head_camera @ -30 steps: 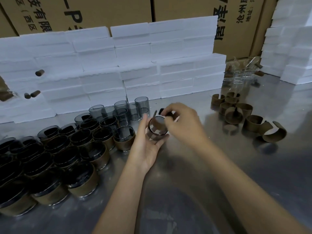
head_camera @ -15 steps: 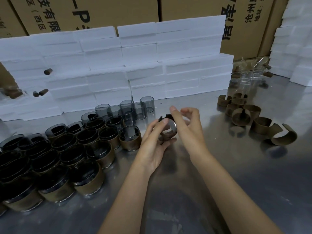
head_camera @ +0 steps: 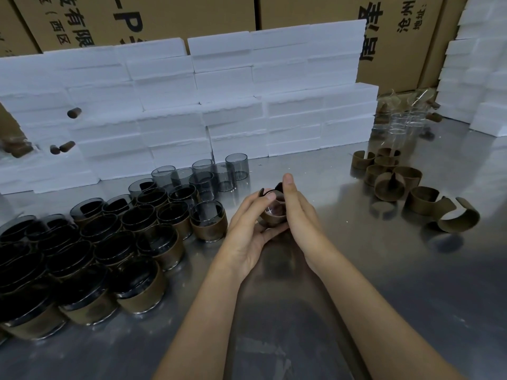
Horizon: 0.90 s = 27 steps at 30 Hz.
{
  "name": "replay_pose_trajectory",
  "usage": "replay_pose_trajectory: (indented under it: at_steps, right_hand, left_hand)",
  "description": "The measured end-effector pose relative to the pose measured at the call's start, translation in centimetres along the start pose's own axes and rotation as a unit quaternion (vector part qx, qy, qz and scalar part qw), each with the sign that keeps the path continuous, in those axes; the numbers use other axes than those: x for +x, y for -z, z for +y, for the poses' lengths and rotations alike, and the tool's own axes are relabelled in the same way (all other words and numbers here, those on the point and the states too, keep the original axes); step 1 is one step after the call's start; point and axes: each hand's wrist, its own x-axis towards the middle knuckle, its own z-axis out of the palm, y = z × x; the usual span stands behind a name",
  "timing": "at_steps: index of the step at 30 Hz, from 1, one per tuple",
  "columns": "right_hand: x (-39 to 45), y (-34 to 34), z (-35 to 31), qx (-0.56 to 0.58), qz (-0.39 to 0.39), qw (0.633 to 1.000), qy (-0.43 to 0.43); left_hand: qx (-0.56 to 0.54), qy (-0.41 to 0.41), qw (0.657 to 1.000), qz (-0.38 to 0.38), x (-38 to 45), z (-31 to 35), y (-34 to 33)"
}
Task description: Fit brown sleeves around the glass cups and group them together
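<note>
Left hand: your left hand (head_camera: pixel 248 231) cups the small clear glass cup (head_camera: pixel 275 212) from below and from its left, fingers curled up around it.
Right hand: your right hand (head_camera: pixel 297 208) presses against the cup's right side, fingers curled over it, thumb pointing up past the rim.
Held cup: it sits between both palms, above the shiny metal table (head_camera: pixel 343 270), mouth tilted toward you.
Sleeve in the grip: a brown curled cardboard sleeve (head_camera: pixel 270 220) wraps the cup's lower body; its two dark ends stick up apart at the far rim, by your right thumb.
Left of the grip: the sleeved dark glass cups (head_camera: pixel 115 242) stand packed together, the nearest one just beside your left hand.
Beyond the grip, to the left: bare smoky glass cups (head_camera: pixel 211 174) stand upright in a small cluster.
Right of the grip: loose brown open-ring sleeves (head_camera: pixel 406 185) lie well apart from your hands.
Far right, behind those: clear glass cups (head_camera: pixel 403 127), hard to tell apart.
Behind everything: stacked white foam blocks (head_camera: pixel 219 100), then brown cardboard boxes (head_camera: pixel 164 17).
</note>
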Motion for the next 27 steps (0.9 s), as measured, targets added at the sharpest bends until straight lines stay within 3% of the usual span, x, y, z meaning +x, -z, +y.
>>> replay_pose_trajectory:
  at_steps: [6,13,20,27]
  right_hand:
    - [0.9,-0.2,0.4,0.029,0.077,0.997,-0.004]
    - [0.9,-0.4,0.6,0.044,0.049,0.998,-0.016]
    - [0.6,0.7,-0.8,0.200,0.075,0.968,-0.130]
    - [-0.3,0.3,-1.6,0.233,0.040,0.955,-0.178]
  left_hand:
    - [-0.023,0.003,1.000,0.002,-0.3,0.0,-0.2]
    - [-0.079,0.035,0.994,0.066,0.1,0.1,0.0]
    - [-0.022,0.049,0.996,0.071,0.2,0.1,-1.1]
    - [0.020,0.034,0.992,0.116,-0.5,-0.5,-2.0]
